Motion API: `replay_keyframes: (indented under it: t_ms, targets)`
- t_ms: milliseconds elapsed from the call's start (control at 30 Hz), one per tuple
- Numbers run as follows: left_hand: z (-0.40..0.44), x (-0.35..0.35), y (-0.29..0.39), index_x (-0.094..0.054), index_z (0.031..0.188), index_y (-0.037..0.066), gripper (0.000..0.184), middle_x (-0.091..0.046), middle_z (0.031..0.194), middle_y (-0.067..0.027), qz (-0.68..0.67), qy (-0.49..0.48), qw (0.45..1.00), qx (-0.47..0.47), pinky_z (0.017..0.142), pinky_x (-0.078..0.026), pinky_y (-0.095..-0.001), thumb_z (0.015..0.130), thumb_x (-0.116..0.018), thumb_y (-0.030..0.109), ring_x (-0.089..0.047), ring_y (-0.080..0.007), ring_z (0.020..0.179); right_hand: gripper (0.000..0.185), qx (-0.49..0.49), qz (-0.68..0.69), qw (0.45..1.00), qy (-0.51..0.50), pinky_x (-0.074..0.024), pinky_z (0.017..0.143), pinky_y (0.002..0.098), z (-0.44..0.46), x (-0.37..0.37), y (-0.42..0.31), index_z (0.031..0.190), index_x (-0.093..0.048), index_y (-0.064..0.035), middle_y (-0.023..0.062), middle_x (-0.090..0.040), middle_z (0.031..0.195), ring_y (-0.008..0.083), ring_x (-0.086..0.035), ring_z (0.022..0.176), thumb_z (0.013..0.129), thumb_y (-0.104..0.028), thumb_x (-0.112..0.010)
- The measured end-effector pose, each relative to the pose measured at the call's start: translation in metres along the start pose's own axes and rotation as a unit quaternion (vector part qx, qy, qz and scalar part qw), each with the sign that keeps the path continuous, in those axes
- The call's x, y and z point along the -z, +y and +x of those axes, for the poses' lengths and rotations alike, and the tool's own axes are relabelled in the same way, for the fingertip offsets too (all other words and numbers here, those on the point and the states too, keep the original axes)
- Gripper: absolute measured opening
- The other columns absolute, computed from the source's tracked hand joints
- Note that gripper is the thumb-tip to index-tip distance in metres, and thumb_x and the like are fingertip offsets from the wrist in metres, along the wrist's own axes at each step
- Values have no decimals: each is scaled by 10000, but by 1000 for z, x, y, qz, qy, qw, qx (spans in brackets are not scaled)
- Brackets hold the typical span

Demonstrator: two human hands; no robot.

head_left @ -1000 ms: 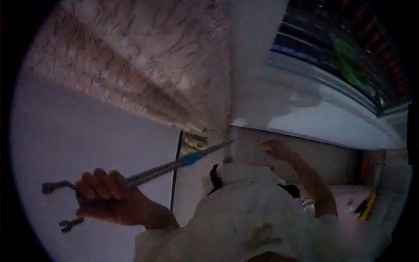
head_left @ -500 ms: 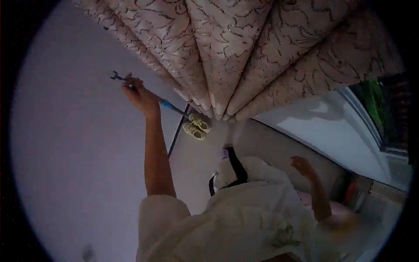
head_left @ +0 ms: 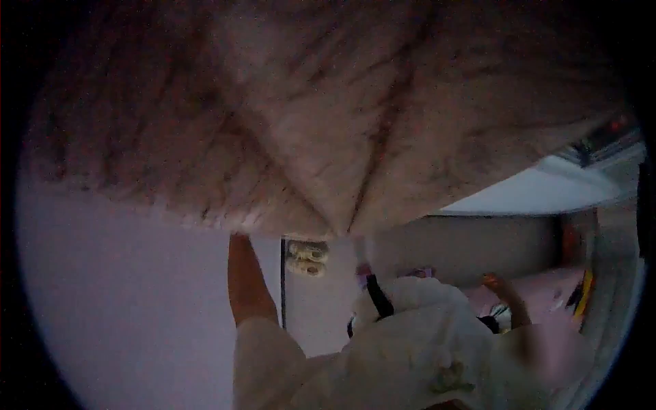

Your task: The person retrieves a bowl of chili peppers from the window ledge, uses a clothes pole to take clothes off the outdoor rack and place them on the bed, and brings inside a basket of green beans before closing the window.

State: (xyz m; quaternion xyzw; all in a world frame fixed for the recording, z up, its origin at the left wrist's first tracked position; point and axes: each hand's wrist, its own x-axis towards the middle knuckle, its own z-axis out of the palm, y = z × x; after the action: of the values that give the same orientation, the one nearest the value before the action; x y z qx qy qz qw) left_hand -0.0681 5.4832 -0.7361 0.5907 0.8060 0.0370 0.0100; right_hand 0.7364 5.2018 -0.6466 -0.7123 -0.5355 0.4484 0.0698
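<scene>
A patterned beige-pink curtain (head_left: 328, 102), hanging in deep folds, fills the upper view very close to the camera. My left forearm (head_left: 249, 283) reaches up along the pale wall. The curtain's lower edge covers my left hand and whatever it holds. My right hand (head_left: 493, 281) is low at my right side, apart from the curtain. Its fingers look loosely extended, though blurred, and nothing shows in them. Behind that arm lies a pink surface (head_left: 553, 290) with small objects on it.
A pair of pale yellow shoes (head_left: 306, 258) stands on the floor beside the wall (head_left: 137, 294). To the right are a white panel (head_left: 526, 191) and part of a window frame (head_left: 594, 150). A yellow strip (head_left: 584, 294) stands at the pink surface's far edge.
The view has shifted, and the curtain now fills more of it. My left hand, earlier visible gripping a thin pole with a forked metal tip and blue band, is now hidden with the pole.
</scene>
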Motion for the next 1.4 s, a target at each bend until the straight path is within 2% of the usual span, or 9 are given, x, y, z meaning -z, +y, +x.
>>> replay_keyframes:
  t_ms: [167, 267, 367, 433, 533, 867, 967, 1267, 1400]
  targets:
    - [0, -18, 1, -542, 1082, 36, 314, -576, 1019, -138, 5, -66, 997, -25, 801, -416, -313, 792, -570, 152, -551, -235, 920, 283, -27, 25, 994, 102, -466, 725, 328, -21, -22, 38, 1046, -562, -46, 75, -600, 929, 186, -568, 851, 830, -228, -579]
    - [-5, -21, -10, -544, 1081, 38, 314, -576, 1018, -137, 16, -89, 996, -12, 799, -417, -315, 792, -570, 157, -551, -235, 919, 261, 194, -445, 866, 121, -467, 686, 350, -27, -31, -3, 1003, -574, -58, 102, -607, 895, 242, -583, 811, 825, -250, -578]
    - [-11, -33, -14, -545, 1080, 40, 314, -576, 1017, -136, 19, -105, 994, -8, 798, -419, -317, 792, -571, 162, -552, -234, 918, 261, -30, -37, 986, 161, -471, 688, 369, -31, -46, -9, 987, -586, -72, 117, -607, 874, 285, -587, 798, 821, -273, -572]
    - [-14, -33, -17, -546, 1079, 42, 314, -577, 1016, -135, 23, -113, 993, 5, 797, -420, -319, 791, -571, 165, -552, -234, 918, 294, 187, 135, 969, 94, -473, 723, 354, -8, -66, 64, 1027, -592, -76, 109, -621, 891, 269, -596, 817, 820, -284, -574]
    - [-28, -21, -18, -547, 1079, 44, 314, -577, 1015, -134, 20, -118, 993, 23, 795, -422, -321, 791, -571, 170, -553, -233, 917, 214, 29, 35, 996, 71, -427, 811, 319, -53, -23, -48, 1012, -580, -51, 89, -579, 1072, 177, -548, 919, 911, -193, -456]
    - [-78, -14, -29, -552, 1075, 51, 315, -577, 1012, -129, -3, -127, 991, 50, 791, -427, -328, 791, -572, 185, -554, -232, 914, 303, 140, -191, 966, 102, -453, 832, 313, -71, -9, -27, 1070, -579, -64, 87, -594, 1061, 216, -574, 944, 827, -244, -570]
    - [-88, -15, -30, -553, 1074, 53, 316, -578, 1011, -128, -13, -124, 991, 58, 789, -429, -330, 791, -572, 190, -555, -232, 913, 265, -70, -36, 995, 69, -445, 845, 315, -82, 8, -92, 1050, -578, -63, 74, -573, 1102, 222, -563, 959, 836, -217, -551]
    - [-138, -16, -5, -558, 1072, 60, 317, -578, 1008, -124, -97, -83, 991, 47, 785, -434, -336, 790, -573, 205, -557, -231, 911, 350, 174, -35, 969, 174, -447, 809, 315, -32, 22, -45, 1178, -513, -97, 45, -577, 1011, 181, -556, 879, 863, -251, -519]
    - [-177, -21, 29, -559, 1070, 62, 317, -578, 1006, -123, -163, -115, 980, 20, 783, -436, -338, 790, -573, 211, -557, -230, 910, 425, 165, 513, 832, 131, -475, 773, 342, 23, 113, -109, 1203, -477, -97, 98, -568, 1045, 203, -573, 907, 872, -364, -488]
